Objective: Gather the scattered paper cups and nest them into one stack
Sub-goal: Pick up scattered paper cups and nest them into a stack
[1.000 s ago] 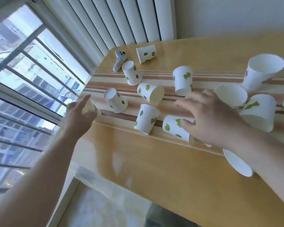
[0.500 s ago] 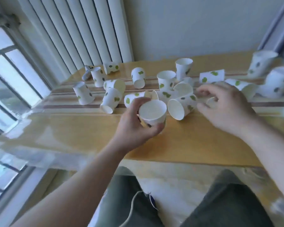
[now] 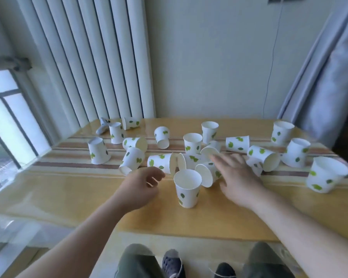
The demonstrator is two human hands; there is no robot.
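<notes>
- Upright cup (image 3: 187,188): stands near-centre on the table (image 3: 68,195), mouth up, long axis vertical, apart from both hands; sits between them.
- Looks: white paper, taper to a narrower base, scattered green leaf prints. No brand or readable text on any cup.
- L hand (image 3: 138,187): just left of the upright cup, fingers loosely curled, holding nothing, not touching it.
- R hand (image 3: 236,177): just right of the cup, palm down, fingers spread flat toward the cluster; grips nothing. Fingertips reach close to a tipped cup rim; can't tell if touching.
- Cluster behind the upright cup: side-lying cup (image 3: 162,163) w/ mouth pointing right, axis left-right; another tipped cup (image 3: 208,173) w/ mouth facing near-left, next to R hand.
- Mid row: two cups upright, mouth up (image 3: 192,144) and (image 3: 209,131); inverted cup (image 3: 162,137) slightly tilted.
- Left side: inverted cup (image 3: 98,151), base up; tilted cup (image 3: 131,161) w/ mouth down-left; side-lying cup (image 3: 135,143) mouth right; far-left cup (image 3: 116,133) standing base up, and one on its side (image 3: 131,123) near a small grey object (image 3: 103,127).
- Right side: side-lying cup (image 3: 237,144), axis left-right; tipped cup (image 3: 264,157) mouth near-right; cups at (image 3: 282,133) and (image 3: 296,152) mouth up, leaning; big near-right cup (image 3: 325,177) lying tilted.
- Table: yellow wood, striped band across under most cups.
</notes>
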